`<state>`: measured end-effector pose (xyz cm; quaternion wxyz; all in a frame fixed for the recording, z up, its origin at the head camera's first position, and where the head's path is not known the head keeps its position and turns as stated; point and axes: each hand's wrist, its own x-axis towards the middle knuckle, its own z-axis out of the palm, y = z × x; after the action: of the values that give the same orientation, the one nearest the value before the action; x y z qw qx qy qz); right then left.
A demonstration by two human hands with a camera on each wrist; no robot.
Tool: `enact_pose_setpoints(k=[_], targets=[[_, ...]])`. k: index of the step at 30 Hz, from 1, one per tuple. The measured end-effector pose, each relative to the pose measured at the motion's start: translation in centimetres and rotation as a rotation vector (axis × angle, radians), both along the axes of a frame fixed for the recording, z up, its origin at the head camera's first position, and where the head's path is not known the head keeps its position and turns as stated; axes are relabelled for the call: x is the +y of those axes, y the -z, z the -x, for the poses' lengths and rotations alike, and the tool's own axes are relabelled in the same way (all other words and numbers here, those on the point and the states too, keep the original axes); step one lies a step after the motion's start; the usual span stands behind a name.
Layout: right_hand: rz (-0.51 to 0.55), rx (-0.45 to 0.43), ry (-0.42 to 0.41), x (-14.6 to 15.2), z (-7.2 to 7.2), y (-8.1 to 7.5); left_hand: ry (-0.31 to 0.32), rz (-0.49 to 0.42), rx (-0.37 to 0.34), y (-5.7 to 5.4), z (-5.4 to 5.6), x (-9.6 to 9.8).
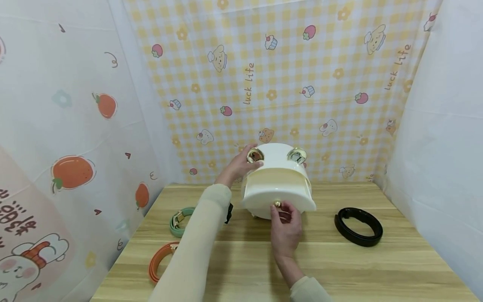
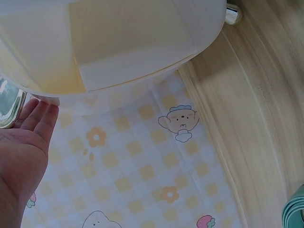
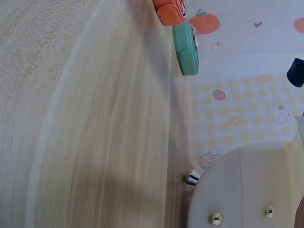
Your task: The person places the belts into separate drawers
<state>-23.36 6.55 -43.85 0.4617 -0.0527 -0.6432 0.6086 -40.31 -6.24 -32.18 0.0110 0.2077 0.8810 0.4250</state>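
A cream-white drawer box [image 1: 277, 155] with two round gold pieces on top stands near the back of the table. Its upper drawer [image 1: 278, 193] is pulled out toward me. My left hand [image 1: 240, 164] holds the box's top left corner beside a gold ring, thumb in front; the left wrist view shows its fingers [image 2: 40, 118] behind the rim. My right hand [image 1: 286, 230] pinches the gold knob [image 1: 277, 204] on the drawer front. In the right wrist view, two gold knobs [image 3: 216, 218] and a short gold foot [image 3: 192, 177] show; most of that hand is out of frame.
To the left lie a coiled green belt [image 1: 176, 224] and, nearer me, a coiled orange belt [image 1: 156, 262], partly hidden by my left sleeve. A coiled black belt [image 1: 356, 239] lies on the right of the wooden table [image 1: 332, 268]. Patterned cloth hangs behind.
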Motion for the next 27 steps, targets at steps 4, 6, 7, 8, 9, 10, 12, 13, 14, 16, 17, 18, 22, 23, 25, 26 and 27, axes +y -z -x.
enact_pose_setpoints(k=[4,6,7,8,9,10,12,13,14,16,17,18,22,23,25,26,27], targets=[[0.02,0.009,0.018,0.3,0.1,-0.5,-0.001,0.003,0.002,-0.1,0.0,0.0],[0.03,0.015,0.031,0.4,0.0,-0.9,-0.001,0.006,0.002,-0.1,0.1,0.0],[0.031,0.017,0.038,0.4,0.0,-1.2,0.0,0.008,0.002,-0.1,0.1,0.0],[0.03,0.021,0.045,0.5,-0.1,-1.6,0.001,0.01,0.003,-0.2,0.1,-0.1],[0.029,0.024,0.047,0.5,-0.4,-2.2,0.001,0.012,0.004,-0.2,0.1,-0.1],[0.026,0.027,0.05,0.5,-0.7,-2.8,0.001,0.014,0.004,-0.2,0.1,-0.1],[0.013,0.027,0.055,0.5,-1.4,-3.9,0.002,0.018,0.002,-0.2,0.1,-0.2],[0.004,0.028,0.059,0.5,-1.7,-4.5,0.003,0.019,0.002,-0.2,0.1,-0.2],[0.0,0.03,0.06,0.6,-2.0,-5.0,0.003,0.02,0.001,-0.3,0.1,-0.2],[-0.006,0.029,0.066,0.8,-2.4,-5.8,0.006,0.022,-0.001,-0.3,0.1,-0.2],[-0.005,0.03,0.068,0.9,-2.6,-6.1,0.008,0.023,-0.002,-0.3,0.1,-0.2],[-0.002,0.033,0.069,1.0,-2.6,-6.4,0.009,0.023,-0.002,-0.2,0.1,-0.2],[0.011,0.046,0.07,1.7,-2.5,-6.9,0.015,0.016,-0.003,-0.2,0.1,-0.2],[0.009,0.046,0.074,1.9,-2.3,-6.8,0.014,0.015,-0.003,-0.2,0.1,-0.2],[0.006,0.041,0.079,2.5,-1.7,-6.6,0.016,0.008,-0.001,-0.2,0.1,-0.2],[0.005,0.037,0.084,2.8,-1.3,-6.3,0.016,0.006,-0.001,-0.2,0.1,-0.2],[0.003,0.032,0.09,3.2,-1.0,-6.1,0.016,0.006,-0.001,-0.2,0.0,-0.2]])
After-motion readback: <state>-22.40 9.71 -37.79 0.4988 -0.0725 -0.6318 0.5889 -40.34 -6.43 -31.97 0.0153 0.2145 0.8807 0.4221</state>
